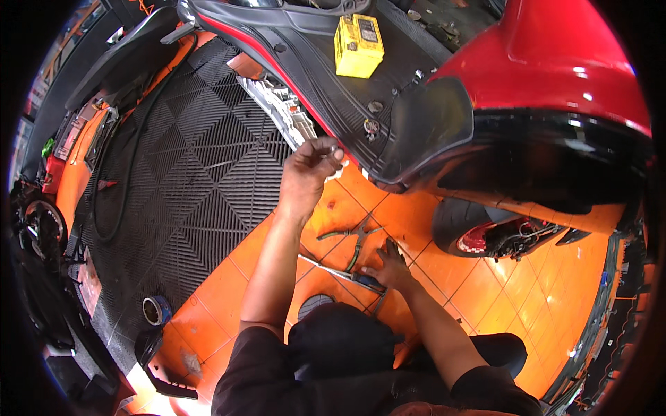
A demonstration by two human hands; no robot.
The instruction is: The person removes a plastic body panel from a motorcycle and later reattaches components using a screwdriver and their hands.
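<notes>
My left hand [313, 166] is raised beside the edge of the scooter's footboard [326, 90], its fingers curled into a pinch. What it holds, if anything, is too small to make out. Low over the orange tiles, my right hand [390, 270] has its fingers apart, close to the dark blue handle of a screwdriver [368, 281]. Contact with that handle cannot be told. Just beyond lie pliers with green handles [357, 243], jaws spread. A silvery, ribbed part [281, 111] rests on the floor alongside the scooter, left of its red trim.
A yellow battery [359, 47] stands on the footboard. The scooter's red body [555, 62] and a wheel [461, 229] are at the right. Black ribbed matting [187, 159] covers the left floor, with a hose [114, 232], a tape roll [156, 310] and a curved black part [149, 357].
</notes>
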